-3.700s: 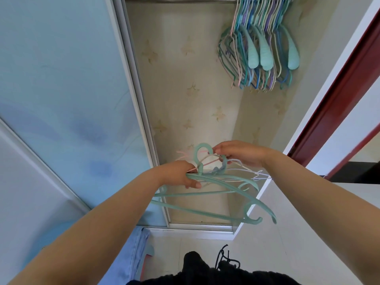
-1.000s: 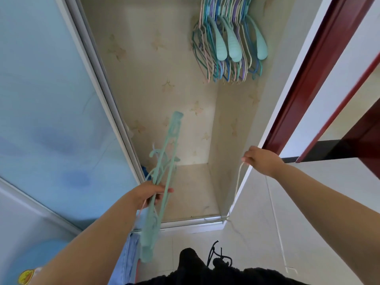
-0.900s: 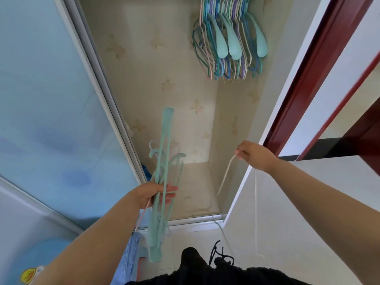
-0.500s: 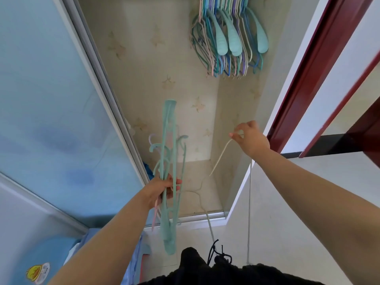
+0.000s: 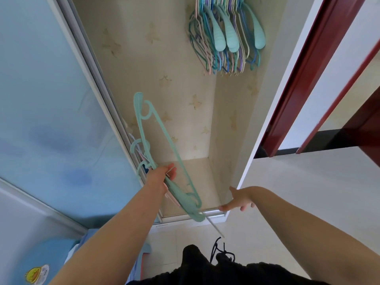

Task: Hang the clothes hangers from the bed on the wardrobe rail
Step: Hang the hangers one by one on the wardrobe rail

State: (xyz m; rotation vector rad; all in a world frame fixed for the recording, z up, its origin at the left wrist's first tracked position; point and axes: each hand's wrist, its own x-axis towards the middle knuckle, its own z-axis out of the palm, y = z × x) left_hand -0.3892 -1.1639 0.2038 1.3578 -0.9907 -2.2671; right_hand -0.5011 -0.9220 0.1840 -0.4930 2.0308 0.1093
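My left hand (image 5: 162, 176) grips a bundle of teal plastic hangers (image 5: 153, 145) near its middle, held slanted in front of the open wardrobe, hooks pointing left. Thin pink and white hangers sit within the bundle. My right hand (image 5: 238, 200) is low by the wardrobe's bottom front corner, fingers spread and holding nothing. A thin white hanger piece (image 5: 214, 226) pokes out below the bundle's lower end, over the floor. Several teal, blue, purple and pink hangers (image 5: 226, 38) hang at the top right inside the wardrobe; the rail itself is out of view.
A blue sliding door (image 5: 51, 99) stands on the left, its metal track edge (image 5: 98, 83) beside the bundle. A dark red door frame (image 5: 308, 68) is on the right. The wardrobe's floor (image 5: 197, 171) is beige. A blue object with a sticker (image 5: 37, 272) sits bottom left.
My right hand has dropped from beside the wardrobe's side wall to its bottom corner and no longer holds the thin white hanger. The teal bundle in my left hand has tilted.
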